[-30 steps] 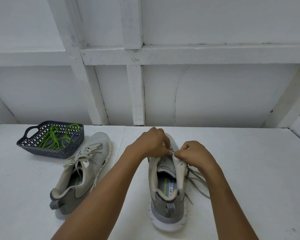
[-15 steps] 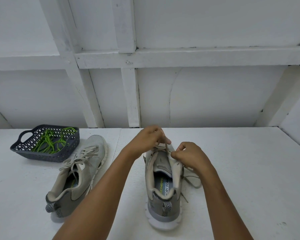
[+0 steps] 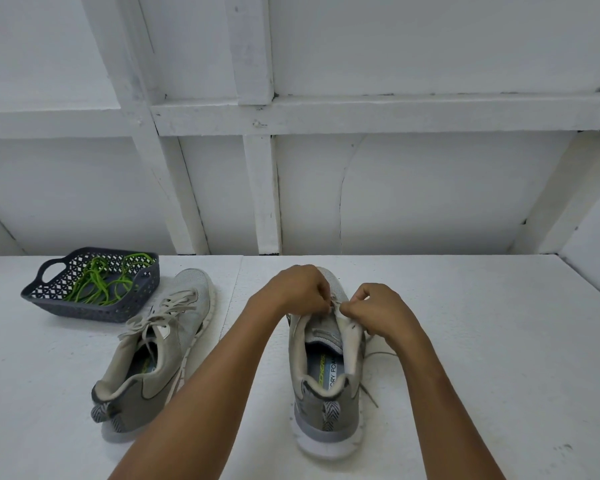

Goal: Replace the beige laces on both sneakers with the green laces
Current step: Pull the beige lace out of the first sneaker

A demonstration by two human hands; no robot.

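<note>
The grey mesh sneaker with white sole (image 3: 326, 403) stands heel toward the white bench's (image 3: 482, 341) front edge, giving two-handed access. The left hand (image 3: 300, 289) and right hand (image 3: 376, 311), fingers curled, pinch its flat beige lace (image 3: 381, 355) to draw it out. Thin green laces (image 3: 97, 289) wait in the dark perforated plastic basket (image 3: 94, 315) near the rear left corner.

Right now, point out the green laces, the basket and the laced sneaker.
green laces (image 3: 97, 289), head view, middle of the tangle.
basket (image 3: 84, 310), head view, near wall.
laced sneaker (image 3: 193, 292), head view, mesh toe.
</note>
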